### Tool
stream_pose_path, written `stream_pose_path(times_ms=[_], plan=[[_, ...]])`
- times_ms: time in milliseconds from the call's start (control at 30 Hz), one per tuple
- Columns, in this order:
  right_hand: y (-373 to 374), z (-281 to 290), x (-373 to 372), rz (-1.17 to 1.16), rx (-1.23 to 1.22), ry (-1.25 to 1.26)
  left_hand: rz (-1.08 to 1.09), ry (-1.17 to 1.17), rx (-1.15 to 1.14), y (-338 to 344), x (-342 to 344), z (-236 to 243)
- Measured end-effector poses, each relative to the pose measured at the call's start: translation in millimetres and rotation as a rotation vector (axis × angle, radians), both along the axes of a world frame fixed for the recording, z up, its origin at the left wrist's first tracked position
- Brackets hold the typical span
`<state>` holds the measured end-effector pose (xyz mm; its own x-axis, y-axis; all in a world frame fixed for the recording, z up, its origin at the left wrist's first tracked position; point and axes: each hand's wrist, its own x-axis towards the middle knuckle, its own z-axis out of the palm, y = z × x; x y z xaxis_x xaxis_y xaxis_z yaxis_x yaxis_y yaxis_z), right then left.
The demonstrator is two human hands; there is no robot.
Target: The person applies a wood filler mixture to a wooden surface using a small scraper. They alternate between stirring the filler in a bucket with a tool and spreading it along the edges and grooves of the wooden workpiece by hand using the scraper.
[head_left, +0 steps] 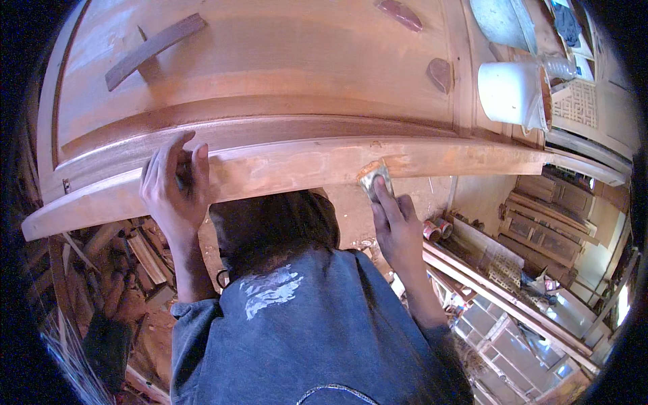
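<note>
A long pale wooden edge [270, 165] of a panelled door runs across in front of me, with faint orange-brown smears on its face. In my right hand [398, 219] is a small flat scraper [373, 177], pinched between thumb and fingers. Orange-brown paste coats its upper end, which touches the wood beside a fresh smear [398, 163]. My left hand [174, 179] rests against the same edge further left. Its fingers are half curled, the thumb stands apart from them, and nothing shows between them.
On the door panel [290, 61] lie a wooden stick piece [155, 50] and two reddish-brown pieces [440, 74]. A white bucket [506, 94] and a pale bluish container [503, 23] stand at right. Scrap wood [145, 256] lies lower left; long boards [506, 297] lie lower right.
</note>
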<state>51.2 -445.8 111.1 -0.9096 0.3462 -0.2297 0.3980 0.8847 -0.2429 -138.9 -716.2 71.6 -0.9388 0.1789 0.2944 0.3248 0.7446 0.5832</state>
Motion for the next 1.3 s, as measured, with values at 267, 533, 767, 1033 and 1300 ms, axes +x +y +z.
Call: stream_pose_path(times_ms=[267, 533, 767, 1033, 1300], plan=[[6, 96, -36, 0.377, 0.154, -0.396, 0.01, -0.002, 0.029, 1, 4, -4], [9, 103, -96, 0.751, 0.315, -0.578, -0.019, -0.007, 0.039, 2, 4, -5], [63, 114, -92, 0.46, 0.419, -0.582, 0.026, -0.025, 0.051, -1, 9, -4], [82, 84, -26, 0.144, -0.251, 0.017, -0.008, 0.021, 0.033, 2, 4, -3], [7, 27, 28, -0.78, -1.065, 0.215, -0.03, -0.008, 0.014, -1, 4, 0]])
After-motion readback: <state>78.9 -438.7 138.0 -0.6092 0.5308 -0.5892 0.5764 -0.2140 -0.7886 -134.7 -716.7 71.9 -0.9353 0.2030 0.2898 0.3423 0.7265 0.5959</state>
